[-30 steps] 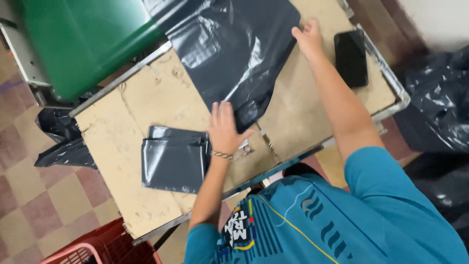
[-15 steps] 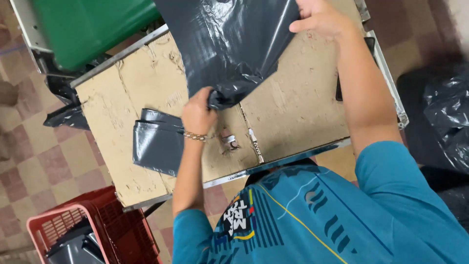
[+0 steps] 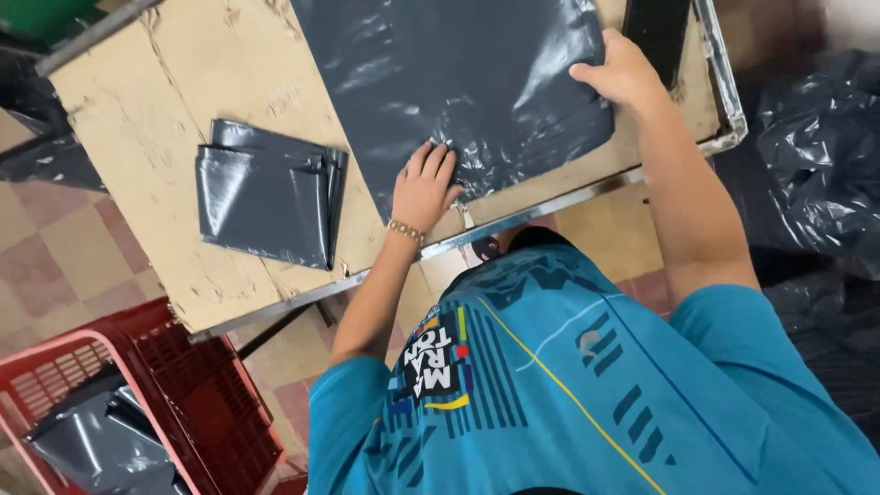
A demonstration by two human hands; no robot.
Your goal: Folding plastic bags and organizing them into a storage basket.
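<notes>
We find a large dark grey plastic bag [image 3: 458, 82] spread flat on the cardboard-topped table [image 3: 147, 137], covering its far middle and reaching the near steel edge. The left hand [image 3: 423, 188] lies palm down on the bag's near corner, fingers together and extended — pressing, not gripping. The right hand [image 3: 623, 73] rests on the bag's right edge with its fingers curled over the film; whether the edge is actually pinched we cannot tell.

In our judgement the bag is very light, thin and limp — glossy, so likely slippery on itself, and quick to wrinkle or trap air. It has no stiffness to lift by; it is best taken at corners or along an edge, and flattened with an open palm.

A folded stack of like bags [image 3: 266, 192] lies left of the left hand, apart from it. A red crate [image 3: 197, 385] on the floor holds more grey film.
</notes>
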